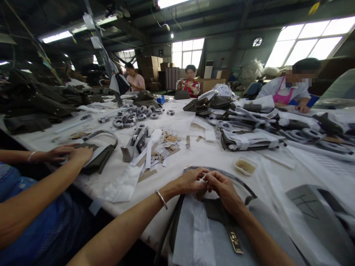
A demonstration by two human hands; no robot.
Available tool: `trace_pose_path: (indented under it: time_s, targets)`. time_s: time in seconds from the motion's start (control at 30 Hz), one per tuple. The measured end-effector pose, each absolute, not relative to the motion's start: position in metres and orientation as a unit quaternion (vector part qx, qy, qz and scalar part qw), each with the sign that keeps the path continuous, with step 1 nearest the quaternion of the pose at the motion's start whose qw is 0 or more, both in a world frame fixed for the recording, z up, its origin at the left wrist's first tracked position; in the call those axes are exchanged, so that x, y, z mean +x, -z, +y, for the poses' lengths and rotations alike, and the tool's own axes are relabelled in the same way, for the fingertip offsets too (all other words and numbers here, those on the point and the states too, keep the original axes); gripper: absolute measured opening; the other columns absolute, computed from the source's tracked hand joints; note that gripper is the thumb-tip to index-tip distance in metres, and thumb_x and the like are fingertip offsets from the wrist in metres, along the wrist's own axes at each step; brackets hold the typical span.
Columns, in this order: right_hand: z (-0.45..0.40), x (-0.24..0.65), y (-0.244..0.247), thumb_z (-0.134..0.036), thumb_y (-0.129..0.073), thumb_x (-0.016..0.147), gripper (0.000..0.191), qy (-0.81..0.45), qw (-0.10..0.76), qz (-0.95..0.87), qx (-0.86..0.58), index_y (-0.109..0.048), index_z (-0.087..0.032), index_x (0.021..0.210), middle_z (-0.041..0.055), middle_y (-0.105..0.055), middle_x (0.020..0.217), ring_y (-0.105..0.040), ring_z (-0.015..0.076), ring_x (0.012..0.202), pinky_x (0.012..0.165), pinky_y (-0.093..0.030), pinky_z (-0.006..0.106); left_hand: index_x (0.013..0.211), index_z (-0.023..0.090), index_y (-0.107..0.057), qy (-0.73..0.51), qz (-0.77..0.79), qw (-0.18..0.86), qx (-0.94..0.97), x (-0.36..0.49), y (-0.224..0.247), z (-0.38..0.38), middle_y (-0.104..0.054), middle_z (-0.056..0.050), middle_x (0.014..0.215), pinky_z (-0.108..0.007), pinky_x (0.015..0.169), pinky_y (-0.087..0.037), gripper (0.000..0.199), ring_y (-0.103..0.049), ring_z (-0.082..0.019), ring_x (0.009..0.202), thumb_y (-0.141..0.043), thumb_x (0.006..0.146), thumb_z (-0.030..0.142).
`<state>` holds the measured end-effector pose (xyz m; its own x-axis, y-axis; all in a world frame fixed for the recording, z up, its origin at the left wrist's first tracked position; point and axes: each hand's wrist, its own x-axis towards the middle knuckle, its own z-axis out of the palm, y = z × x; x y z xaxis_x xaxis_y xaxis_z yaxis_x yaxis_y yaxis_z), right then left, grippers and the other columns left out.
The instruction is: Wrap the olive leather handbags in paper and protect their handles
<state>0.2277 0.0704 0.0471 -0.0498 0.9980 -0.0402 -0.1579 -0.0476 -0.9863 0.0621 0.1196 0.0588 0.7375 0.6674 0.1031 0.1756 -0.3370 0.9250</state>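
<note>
My left hand (pixel 191 181) and my right hand (pixel 222 186) meet above a dark grey-green handbag (pixel 215 208). Both are closed, fingertips pinched together around a small white strip (pixel 204 176), too small to identify further. Under my wrists, pale wrapping sheets (pixel 202 236) cover much of the bag. A strap with a gold metal clasp (pixel 235 242) lies across it, below my right forearm. The wrapped handle (pixel 241 181) curves up behind my fingers.
On my left, a co-worker's hands (pixel 80 155) rest on another bag. Card tags and paper strips (pixel 163 147) lie scattered ahead, near wrapped rolls (pixel 138 112). A small plastic tub (pixel 245 166) stands beyond my right hand. Wrapped bags (pixel 249 140) pile up at right; several people sit around the table.
</note>
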Motion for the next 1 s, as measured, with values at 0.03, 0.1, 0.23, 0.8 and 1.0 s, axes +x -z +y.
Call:
trace_pose_path:
  time_s: [0.03, 0.1, 0.23, 0.8, 1.0]
  targets:
    - [0.07, 0.228, -0.047, -0.059, -0.077, 0.071, 0.041, -0.56, 0.52, -0.459, -0.453, -0.067, -0.018, 0.071, -0.0004, -0.058, 0.062, -0.047, 0.0129, 0.057, 0.057, -0.038, 0.028, 0.115, 0.018, -0.059, -0.238, 0.267, 0.513, 0.78, 0.063, -0.058, 0.12, -0.07, -0.004, 0.101, -0.026, 0.078, -0.05, 0.037, -0.065, -0.017, 0.091, -0.059, 0.078, 0.018]
    - [0.07, 0.228, -0.046, -0.057, -0.076, 0.074, 0.039, -0.558, 0.528, -0.459, -0.446, -0.067, -0.018, 0.071, -0.0004, -0.058, 0.063, -0.047, 0.0127, 0.058, 0.058, -0.038, 0.028, 0.111, 0.017, -0.059, -0.225, 0.287, 0.522, 0.771, 0.064, -0.055, 0.12, -0.07, -0.001, 0.087, -0.024, 0.067, -0.049, 0.032, -0.065, -0.015, 0.075, -0.057, 0.079, 0.019]
    - [0.07, 0.23, -0.047, -0.054, -0.078, 0.072, 0.037, -0.553, 0.55, -0.434, -0.45, -0.069, -0.018, 0.073, -0.0005, -0.057, 0.062, -0.046, 0.0128, 0.059, 0.059, -0.038, 0.028, 0.104, 0.016, -0.062, -0.194, 0.339, 0.54, 0.746, 0.063, -0.056, 0.121, -0.059, 0.004, 0.063, -0.02, 0.051, -0.04, 0.025, -0.055, -0.01, 0.05, -0.051, 0.082, 0.02]
    - [0.071, 0.238, -0.053, -0.044, -0.077, 0.074, 0.024, -0.614, 0.653, -0.29, -0.335, -0.064, -0.024, 0.069, -0.0012, -0.061, 0.07, -0.059, 0.0171, 0.073, 0.08, -0.051, 0.036, 0.083, 0.014, -0.071, -0.257, 0.285, 0.584, 0.716, 0.067, -0.059, 0.124, -0.068, -0.004, 0.078, -0.025, 0.071, -0.048, 0.026, -0.06, -0.014, 0.07, -0.063, 0.084, 0.039]
    - [0.07, 0.236, -0.057, -0.044, -0.077, 0.076, 0.032, -0.638, 0.634, -0.287, -0.328, -0.056, -0.022, 0.065, -0.005, -0.041, 0.061, -0.035, 0.0099, 0.053, 0.053, -0.04, 0.027, 0.08, 0.015, -0.071, -0.201, 0.288, 0.557, 0.753, 0.07, -0.056, 0.12, -0.061, 0.002, 0.064, -0.02, 0.057, -0.038, 0.025, -0.051, -0.01, 0.059, -0.065, 0.083, 0.039]
